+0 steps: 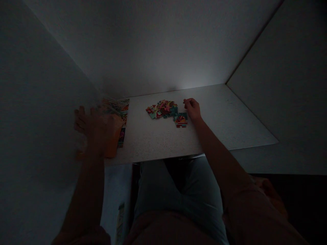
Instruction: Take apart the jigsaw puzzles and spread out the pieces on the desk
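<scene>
My left hand (95,124) is smeared by motion at the table's left end, over or beside an orange flat thing (112,143). Some of its fingers show as a blur, and whether it grips anything is unclear. Under and behind it lies a printed picture sheet or box (122,137), partly covered. My right hand (192,106) is closed in a pinch just above the tabletop, with a small dark bit at its fingertips too dim to name. Left of it lies a pile of jigsaw puzzle pieces (166,108), and a few pieces (181,120) sit together near my right wrist.
The white table (153,139) stands against a back wall (163,47), with walls at left and right. Its front edge runs just above my legs (158,190). A pale object (120,221) is low at the left. The light is dim.
</scene>
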A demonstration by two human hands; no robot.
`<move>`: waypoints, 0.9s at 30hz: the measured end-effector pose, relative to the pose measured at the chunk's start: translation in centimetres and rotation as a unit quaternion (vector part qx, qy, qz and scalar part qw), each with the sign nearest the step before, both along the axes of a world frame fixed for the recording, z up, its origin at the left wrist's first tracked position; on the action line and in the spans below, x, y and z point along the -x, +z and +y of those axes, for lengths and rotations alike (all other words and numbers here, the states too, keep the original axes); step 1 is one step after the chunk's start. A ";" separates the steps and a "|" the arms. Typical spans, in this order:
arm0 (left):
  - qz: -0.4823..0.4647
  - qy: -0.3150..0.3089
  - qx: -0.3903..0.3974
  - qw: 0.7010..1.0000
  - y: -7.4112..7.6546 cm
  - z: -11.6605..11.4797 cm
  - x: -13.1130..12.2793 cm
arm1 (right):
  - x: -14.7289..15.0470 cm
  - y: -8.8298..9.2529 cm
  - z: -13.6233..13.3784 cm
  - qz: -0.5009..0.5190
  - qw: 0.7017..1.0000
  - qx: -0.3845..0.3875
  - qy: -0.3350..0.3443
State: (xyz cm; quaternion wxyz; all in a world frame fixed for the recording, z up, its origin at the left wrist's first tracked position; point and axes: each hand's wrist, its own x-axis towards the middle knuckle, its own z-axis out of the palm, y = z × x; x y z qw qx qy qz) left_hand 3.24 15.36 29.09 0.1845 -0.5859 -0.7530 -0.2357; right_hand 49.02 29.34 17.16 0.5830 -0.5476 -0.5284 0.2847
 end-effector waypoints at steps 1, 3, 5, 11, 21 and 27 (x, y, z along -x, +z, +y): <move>-0.011 -0.026 -0.017 0.999 -0.4 0.0 -2.1 | 0.1 0.1 -0.1 -0.002 1.000 -0.001 0.005; -0.028 -0.152 -0.003 0.988 -1.4 0.9 -7.0 | 0.2 0.2 -0.2 -0.001 1.000 -0.003 0.013; -0.039 -0.270 0.089 0.958 -2.9 2.8 -12.3 | 0.2 0.2 -0.3 0.003 1.000 -0.005 0.016; -0.046 -0.361 0.227 0.903 -7.3 10.1 -20.1 | 0.1 -0.2 -0.5 -0.003 0.999 -0.012 0.048; -0.063 -0.429 0.204 0.878 -8.5 12.5 -16.0 | -1.0 0.3 -2.6 -0.137 0.979 0.005 0.150; -0.057 -0.344 0.227 0.909 -8.6 11.6 -15.5 | -3.0 2.0 -6.0 -0.387 0.876 0.009 0.287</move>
